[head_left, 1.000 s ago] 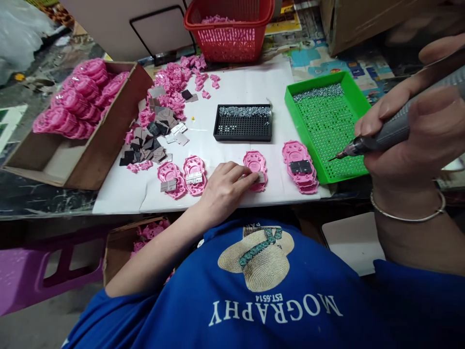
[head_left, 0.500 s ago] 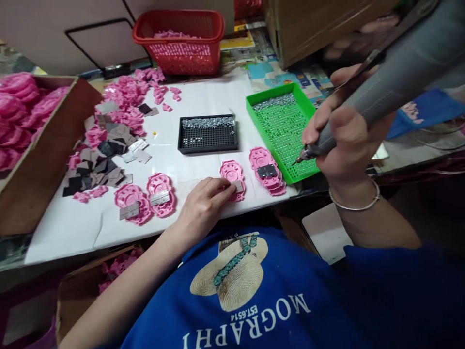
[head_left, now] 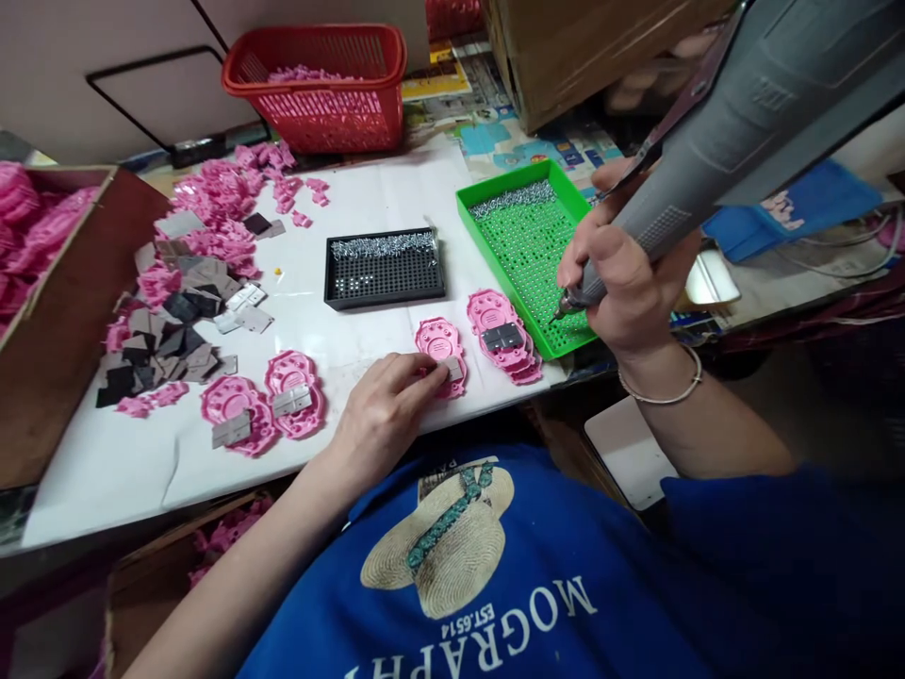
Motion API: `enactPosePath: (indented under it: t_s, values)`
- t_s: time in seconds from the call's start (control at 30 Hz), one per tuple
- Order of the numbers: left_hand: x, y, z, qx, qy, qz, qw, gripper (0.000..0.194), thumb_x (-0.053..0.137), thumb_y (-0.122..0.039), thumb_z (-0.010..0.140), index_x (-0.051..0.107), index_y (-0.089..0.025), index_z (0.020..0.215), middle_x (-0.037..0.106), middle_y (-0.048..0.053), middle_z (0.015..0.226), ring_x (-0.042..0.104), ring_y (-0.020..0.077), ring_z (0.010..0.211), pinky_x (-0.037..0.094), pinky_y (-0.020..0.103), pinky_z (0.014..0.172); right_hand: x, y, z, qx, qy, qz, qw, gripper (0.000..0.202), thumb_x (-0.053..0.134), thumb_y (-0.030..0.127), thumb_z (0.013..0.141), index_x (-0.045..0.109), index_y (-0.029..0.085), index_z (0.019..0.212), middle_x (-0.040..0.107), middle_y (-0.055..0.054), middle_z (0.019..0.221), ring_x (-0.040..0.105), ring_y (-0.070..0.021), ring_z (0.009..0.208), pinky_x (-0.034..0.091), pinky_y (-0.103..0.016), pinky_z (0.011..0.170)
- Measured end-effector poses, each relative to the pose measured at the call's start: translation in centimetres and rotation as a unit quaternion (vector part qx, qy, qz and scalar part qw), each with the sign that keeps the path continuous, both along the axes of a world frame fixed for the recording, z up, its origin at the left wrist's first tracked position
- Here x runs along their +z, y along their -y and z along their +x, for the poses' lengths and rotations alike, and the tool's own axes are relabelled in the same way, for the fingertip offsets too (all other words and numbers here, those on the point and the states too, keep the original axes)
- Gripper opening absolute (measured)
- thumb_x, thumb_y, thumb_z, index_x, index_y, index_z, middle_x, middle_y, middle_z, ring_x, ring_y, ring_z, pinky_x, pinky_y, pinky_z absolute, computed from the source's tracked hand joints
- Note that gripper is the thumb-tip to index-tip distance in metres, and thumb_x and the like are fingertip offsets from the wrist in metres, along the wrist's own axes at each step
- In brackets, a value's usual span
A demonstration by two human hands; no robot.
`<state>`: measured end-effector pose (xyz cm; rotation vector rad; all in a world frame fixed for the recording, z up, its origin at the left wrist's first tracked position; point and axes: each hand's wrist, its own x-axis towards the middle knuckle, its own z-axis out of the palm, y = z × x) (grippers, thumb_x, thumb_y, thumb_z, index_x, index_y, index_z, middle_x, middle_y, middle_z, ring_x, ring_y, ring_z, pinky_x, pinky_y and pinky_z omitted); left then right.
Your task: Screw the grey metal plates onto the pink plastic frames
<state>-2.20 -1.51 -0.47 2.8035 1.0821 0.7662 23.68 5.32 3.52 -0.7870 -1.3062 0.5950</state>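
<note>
My left hand (head_left: 386, 405) rests at the table's front edge, its fingers pressed on a small grey plate (head_left: 450, 369) that lies on a pink plastic part (head_left: 436, 335). Wrapped round a grey electric screwdriver (head_left: 679, 179), my right hand (head_left: 629, 273) hangs over the near right corner of a green tray (head_left: 527, 226) of screws. The screwdriver's tip points down at that tray. Between the tray and my left hand is a stack of pink parts (head_left: 491, 309) topped with a black plate (head_left: 501, 337). More pink parts with grey plates (head_left: 291, 400) lie left of my left hand.
A black screw tray (head_left: 386, 283) sits mid-table. Behind it stands a red basket (head_left: 318, 113). Loose plates (head_left: 202, 283) and pink pieces (head_left: 219, 189) are heaped at left, beside a cardboard box (head_left: 77, 311). Another box (head_left: 566, 57) stands at the back right.
The view has shifted, so the table's things appear slightly further left. My right hand with the screwdriver remains over the green tray's near corner; my left fingers stay on the plate.
</note>
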Motion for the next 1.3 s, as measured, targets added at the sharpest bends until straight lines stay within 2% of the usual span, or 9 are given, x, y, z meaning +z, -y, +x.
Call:
enactPosePath:
  t_s: [0.2,0.33,0.43,0.6,0.7,0.9,1.1,1.3]
  values:
    - [0.0,0.0,-0.1,-0.003,0.002,-0.001,1.0,0.027,0.048,-0.009,0.096,0.061,-0.018,0.118,0.067,0.01,0.106,0.063,0.0186,0.089,0.054,0.031,0.076,-0.6,-0.5,0.0,0.02,-0.019,0.039,0.999,0.029,0.073,0.047,0.079,0.063,0.036,0.103,0.055,0.009,0.059,0.044,-0.0104,0.039,0.038,-0.027,0.036]
    - [0.0,0.0,-0.1,-0.002,-0.002,0.005,1.0,0.026,0.048,-0.009,0.096,0.061,-0.016,0.117,0.066,0.01,0.107,0.062,0.0186,0.09,0.054,0.03,0.077,-0.5,-0.1,0.0,0.032,-0.017,0.012,0.999,0.028,0.075,0.048,0.078,0.062,0.036,0.1,0.054,0.007,0.062,0.045,-0.0114,0.042,0.036,-0.028,0.038]
    - [0.0,-0.1,-0.1,-0.001,-0.003,0.003,1.0,0.025,0.047,-0.01,0.097,0.061,-0.017,0.117,0.066,0.009,0.106,0.062,0.0185,0.09,0.054,0.03,0.076,-0.5,0.0,-0.1,0.011,0.005,-0.012,1.0,0.033,0.073,0.054,0.077,0.059,0.036,0.101,0.054,0.006,0.062,0.044,-0.0129,0.042,0.037,-0.03,0.04]
    - [0.2,-0.2,0.0,-0.003,-0.004,0.006,1.0,0.025,0.046,-0.01,0.097,0.062,-0.018,0.115,0.066,0.008,0.105,0.062,0.0178,0.089,0.054,0.03,0.076,-0.8,-0.5,-0.1,-0.015,0.027,0.01,0.999,0.039,0.069,0.06,0.078,0.058,0.036,0.106,0.053,0.007,0.061,0.044,-0.0121,0.041,0.038,-0.03,0.041]
    - [0.2,-0.2,0.0,-0.002,0.008,-0.004,1.0,0.024,0.045,-0.01,0.098,0.062,-0.017,0.114,0.066,0.009,0.104,0.062,0.0171,0.088,0.054,0.03,0.077,-0.7,-0.6,-0.2,-0.019,0.015,0.029,0.999,0.035,0.073,0.054,0.076,0.062,0.035,0.103,0.055,0.007,0.062,0.046,-0.0109,0.041,0.037,-0.027,0.038]
    - [0.0,-0.1,-0.2,-0.005,0.022,0.004,1.0,0.025,0.049,-0.007,0.096,0.059,-0.014,0.117,0.067,0.011,0.104,0.062,0.0176,0.088,0.054,0.031,0.075,-0.7,-1.1,0.1,0.051,-0.015,0.092,0.994,0.027,0.075,0.036,0.08,0.072,0.032,0.107,0.058,0.008,0.063,0.052,-0.0063,0.042,0.041,-0.02,0.038]
    - [0.3,0.3,-0.2,-0.016,0.016,0.017,1.0,0.028,0.05,-0.002,0.093,0.058,-0.011,0.118,0.066,0.012,0.103,0.061,0.019,0.089,0.055,0.031,0.076,-0.9,-1.5,0.3,0.067,-0.017,0.121,0.99,0.028,0.076,0.034,0.081,0.073,0.031,0.108,0.059,0.008,0.063,0.052,-0.0055,0.041,0.041,-0.019,0.035]
    - [0.5,0.4,-0.1,-0.011,0.013,0.01,1.0,0.029,0.046,-0.004,0.095,0.056,-0.014,0.12,0.065,0.011,0.104,0.06,0.0182,0.09,0.054,0.031,0.077,-0.9,-1.4,0.3,0.071,0.002,0.14,0.988,0.027,0.073,0.032,0.085,0.073,0.036,0.112,0.057,0.008,0.063,0.055,-0.004,0.043,0.041,-0.018,0.037]
